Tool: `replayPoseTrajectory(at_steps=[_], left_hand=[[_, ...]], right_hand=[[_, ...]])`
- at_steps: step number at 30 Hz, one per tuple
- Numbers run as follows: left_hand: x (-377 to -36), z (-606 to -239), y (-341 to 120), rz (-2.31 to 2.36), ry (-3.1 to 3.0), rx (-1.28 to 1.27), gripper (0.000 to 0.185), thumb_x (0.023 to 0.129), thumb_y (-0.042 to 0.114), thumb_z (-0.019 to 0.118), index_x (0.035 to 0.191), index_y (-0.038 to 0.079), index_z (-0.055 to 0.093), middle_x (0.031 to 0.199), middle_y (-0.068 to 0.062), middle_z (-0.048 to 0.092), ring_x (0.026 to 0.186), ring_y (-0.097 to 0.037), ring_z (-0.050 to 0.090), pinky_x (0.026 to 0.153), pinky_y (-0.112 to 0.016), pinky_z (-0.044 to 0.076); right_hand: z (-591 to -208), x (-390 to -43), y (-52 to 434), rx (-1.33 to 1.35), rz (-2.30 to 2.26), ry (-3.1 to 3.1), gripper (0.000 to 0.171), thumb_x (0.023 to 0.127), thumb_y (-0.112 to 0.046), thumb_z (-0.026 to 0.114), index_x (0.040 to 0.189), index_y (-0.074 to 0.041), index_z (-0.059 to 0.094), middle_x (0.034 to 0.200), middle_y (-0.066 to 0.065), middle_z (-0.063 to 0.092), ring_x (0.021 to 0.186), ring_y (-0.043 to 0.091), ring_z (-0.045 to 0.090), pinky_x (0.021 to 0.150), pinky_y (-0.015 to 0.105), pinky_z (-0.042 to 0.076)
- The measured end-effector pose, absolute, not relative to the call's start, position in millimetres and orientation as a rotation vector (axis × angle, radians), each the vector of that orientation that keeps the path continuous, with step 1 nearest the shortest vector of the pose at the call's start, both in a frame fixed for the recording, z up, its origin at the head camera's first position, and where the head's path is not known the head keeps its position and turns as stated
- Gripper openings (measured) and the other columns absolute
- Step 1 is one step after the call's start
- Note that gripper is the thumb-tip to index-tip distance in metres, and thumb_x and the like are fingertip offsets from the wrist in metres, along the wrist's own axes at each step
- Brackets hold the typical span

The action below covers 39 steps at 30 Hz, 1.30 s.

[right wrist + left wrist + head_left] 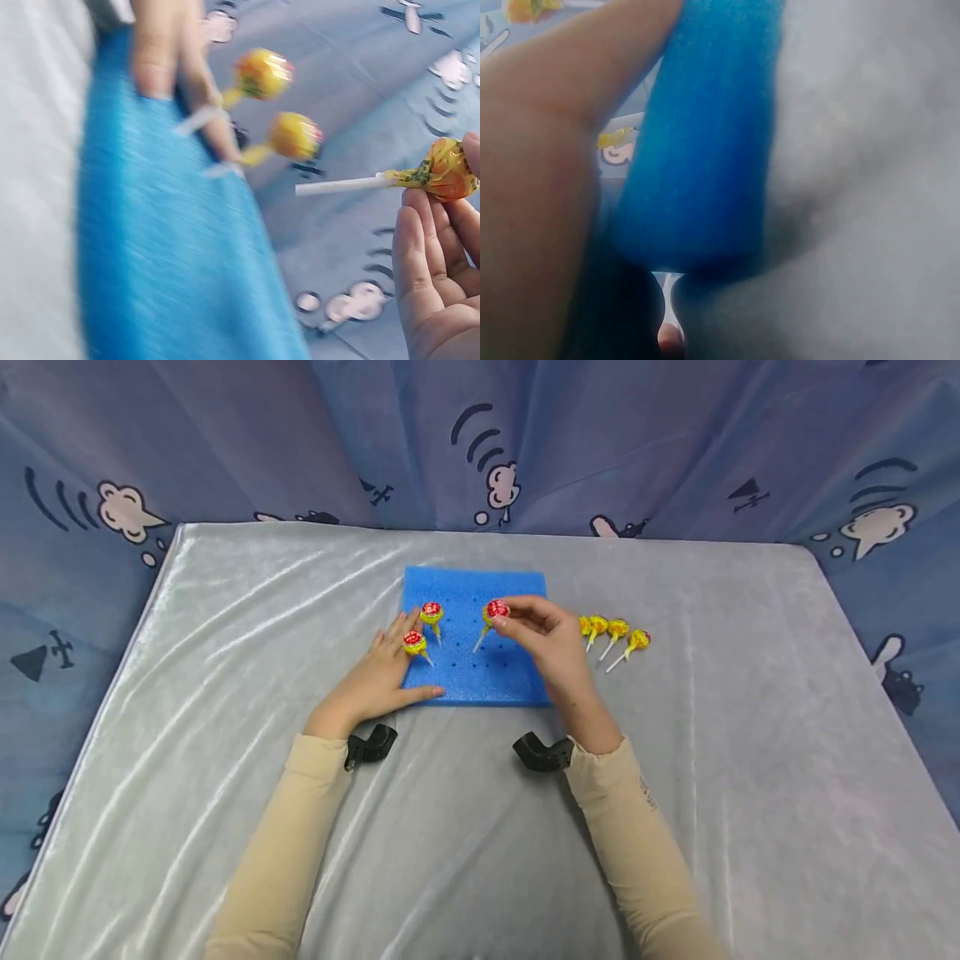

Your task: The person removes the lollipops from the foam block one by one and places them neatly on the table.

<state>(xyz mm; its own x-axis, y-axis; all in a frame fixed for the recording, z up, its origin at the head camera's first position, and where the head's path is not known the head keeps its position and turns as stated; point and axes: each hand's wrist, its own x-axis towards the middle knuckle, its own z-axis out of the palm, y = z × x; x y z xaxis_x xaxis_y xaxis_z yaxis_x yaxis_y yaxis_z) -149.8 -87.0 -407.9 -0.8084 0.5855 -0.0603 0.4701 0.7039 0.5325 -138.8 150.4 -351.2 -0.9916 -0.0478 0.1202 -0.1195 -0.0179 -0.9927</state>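
Observation:
A blue foam block (480, 685) with rows of small holes lies on the table. Two lollipops in yellow and red wrappers, one nearer (415, 643) and one farther (432, 613), stand stick-down in its left side. My left hand (378, 672) rests with straight fingers along the block's left edge, its thumb across the front corner. Over the middle of the block my right hand (551, 639) pinches a third lollipop (450, 171) by its wrapped head. That lollipop's white stick (341, 185) points toward the foam, its end free in the right wrist view.
To the right of the block, several more lollipops (617, 628) lie in a row on the pale grey tablecloth (750, 735). A blue patterned curtain (637, 443) hangs behind the table. Black wrist-camera mounts, left (372, 746) and right (542, 752), jut inward from the sleeves.

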Motion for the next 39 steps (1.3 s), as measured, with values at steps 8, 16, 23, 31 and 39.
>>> replayPoseTrajectory(at_steps=[8, 16, 23, 31, 39], left_hand=[[-150.2, -407.1, -84.2, 0.735, 2.671, 0.84, 0.073, 0.087, 0.053, 0.059, 0.122, -0.011, 0.055, 0.158, -0.011, -0.005, 0.143, -0.026, -0.01, 0.114, -0.049, 0.0], [-152.8, -407.2, -85.2, 0.727, 2.669, 0.836, 0.073, 0.087, 0.052, 0.059, 0.123, -0.01, 0.054, 0.158, -0.011, -0.005, 0.143, -0.026, -0.01, 0.114, -0.048, 0.0], [-152.7, -404.6, -85.9, 0.747, 2.672, 0.825, 0.077, 0.087, 0.052, 0.06, 0.128, -0.013, 0.05, 0.158, -0.01, -0.005, 0.143, -0.025, -0.01, 0.114, -0.048, -0.001], [-151.9, -405.1, -86.5, 0.751, 2.677, 0.825, 0.081, 0.087, 0.052, 0.059, 0.131, -0.014, 0.045, 0.158, -0.01, -0.005, 0.143, -0.025, -0.011, 0.114, -0.048, -0.001], [-151.4, -409.2, -87.3, 0.755, 2.682, 0.829, 0.088, 0.087, 0.054, 0.059, 0.14, -0.011, 0.033, 0.158, -0.009, -0.008, 0.143, -0.024, -0.012, 0.114, -0.048, -0.002]], right_hand=[[-334.6, -138.3, 194.0, 0.135, 2.16, -2.024, 0.013, 0.085, 0.0, 0.067, 0.098, -0.001, 0.069, 0.088, 0.005, 0.067, 0.075, 0.017, 0.063, 0.071, 0.026, 0.055], [-335.0, -130.0, 242.2, 0.029, 2.16, -2.142, 0.01, 0.085, -0.002, 0.068, 0.094, -0.001, 0.071, 0.086, 0.004, 0.067, 0.072, 0.014, 0.062, 0.07, 0.021, 0.054], [-336.3, -133.2, 270.4, -0.128, 1.836, -2.697, 0.019, 0.088, -0.012, 0.067, 0.099, 0.003, 0.067, 0.085, -0.005, 0.067, 0.072, 0.013, 0.064, 0.068, 0.023, 0.054], [-356.4, -140.0, 277.7, -0.234, 1.723, -2.909, 0.034, 0.086, -0.018, 0.07, 0.102, 0.012, 0.064, 0.075, -0.009, 0.065, 0.069, 0.008, 0.063, 0.066, 0.022, 0.053], [-370.0, -140.4, 278.2, -0.203, 1.581, -3.024, 0.037, 0.084, -0.019, 0.073, 0.103, 0.012, 0.066, 0.07, -0.011, 0.064, 0.066, 0.006, 0.058, 0.061, 0.022, 0.049]])
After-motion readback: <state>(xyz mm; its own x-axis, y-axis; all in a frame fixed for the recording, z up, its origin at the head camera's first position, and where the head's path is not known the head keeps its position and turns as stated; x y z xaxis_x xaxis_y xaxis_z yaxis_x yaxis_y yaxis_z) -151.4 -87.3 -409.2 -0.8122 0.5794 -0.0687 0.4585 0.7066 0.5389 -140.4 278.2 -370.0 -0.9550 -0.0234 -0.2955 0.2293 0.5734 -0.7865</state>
